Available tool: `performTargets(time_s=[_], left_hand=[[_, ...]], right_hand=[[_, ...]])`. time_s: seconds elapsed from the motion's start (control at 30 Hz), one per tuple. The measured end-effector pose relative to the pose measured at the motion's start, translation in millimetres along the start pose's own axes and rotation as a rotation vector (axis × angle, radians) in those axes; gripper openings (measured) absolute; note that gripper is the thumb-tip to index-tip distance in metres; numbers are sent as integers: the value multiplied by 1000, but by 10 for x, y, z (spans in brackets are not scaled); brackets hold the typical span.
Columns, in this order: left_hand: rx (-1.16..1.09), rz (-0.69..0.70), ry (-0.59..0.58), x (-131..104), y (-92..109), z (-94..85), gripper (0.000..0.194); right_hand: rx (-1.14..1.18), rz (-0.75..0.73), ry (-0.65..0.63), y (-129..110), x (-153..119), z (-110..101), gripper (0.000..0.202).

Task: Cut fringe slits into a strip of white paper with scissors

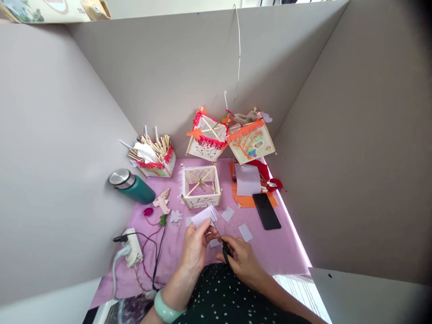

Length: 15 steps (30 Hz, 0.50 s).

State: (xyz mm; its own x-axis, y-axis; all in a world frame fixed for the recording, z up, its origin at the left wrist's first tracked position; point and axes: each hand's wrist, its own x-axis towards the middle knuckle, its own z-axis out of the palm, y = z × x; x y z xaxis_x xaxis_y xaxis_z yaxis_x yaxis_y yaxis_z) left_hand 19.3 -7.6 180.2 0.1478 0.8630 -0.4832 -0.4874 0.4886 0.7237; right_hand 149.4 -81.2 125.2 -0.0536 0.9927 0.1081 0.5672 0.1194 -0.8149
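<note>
My left hand point(195, 246) pinches a pale lilac paper strip point(205, 216) with a fringed upper edge, held just above the pink table cover. Close beside it, my right hand point(241, 261) grips small black scissors point(224, 248), whose tips point up toward the paper's lower edge. A jade-green bangle point(165, 309) circles my left wrist. Just beyond the paper stands a small white lantern frame point(201, 186) made of sticks.
Two decorated lanterns point(232, 137) hang at the back from a wire. A box of sticks point(155, 155), a teal flask point(132, 184), a glue gun point(162, 200), a power strip point(132, 247), a black phone point(266, 210), orange and lilac sheets point(248, 182) and paper scraps lie on the pink cover point(280, 252). Grey partitions wall in the table.
</note>
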Motion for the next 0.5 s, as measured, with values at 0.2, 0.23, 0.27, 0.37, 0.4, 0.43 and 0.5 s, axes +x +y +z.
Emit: performTargets(time_s=[0.2, 0.23, 0.27, 0.37, 0.4, 0.43, 0.5], left_hand=[[12, -14, 12, -3, -41, -13, 34], [12, -14, 11, -6, -44, -14, 34], [12, -15, 10, -8, -46, -14, 33], [12, -19, 14, -8, -42, -10, 32], [12, -20, 15, -6, -40, -8, 32], [12, -20, 13, -3, -39, -8, 32], [13, -19, 6, 5, -41, -11, 31]], right_hand=[[10, 12, 2, -1, 14, 2, 30], [7, 8, 5, 4, 19, 3, 30], [5, 4, 7, 9, 22, 5, 30], [6, -1, 9, 22, 24, 10, 30], [7, -2, 9, 23, 22, 12, 30], [7, -4, 10, 24, 19, 13, 30], [7, -9, 15, 21, 12, 16, 30]])
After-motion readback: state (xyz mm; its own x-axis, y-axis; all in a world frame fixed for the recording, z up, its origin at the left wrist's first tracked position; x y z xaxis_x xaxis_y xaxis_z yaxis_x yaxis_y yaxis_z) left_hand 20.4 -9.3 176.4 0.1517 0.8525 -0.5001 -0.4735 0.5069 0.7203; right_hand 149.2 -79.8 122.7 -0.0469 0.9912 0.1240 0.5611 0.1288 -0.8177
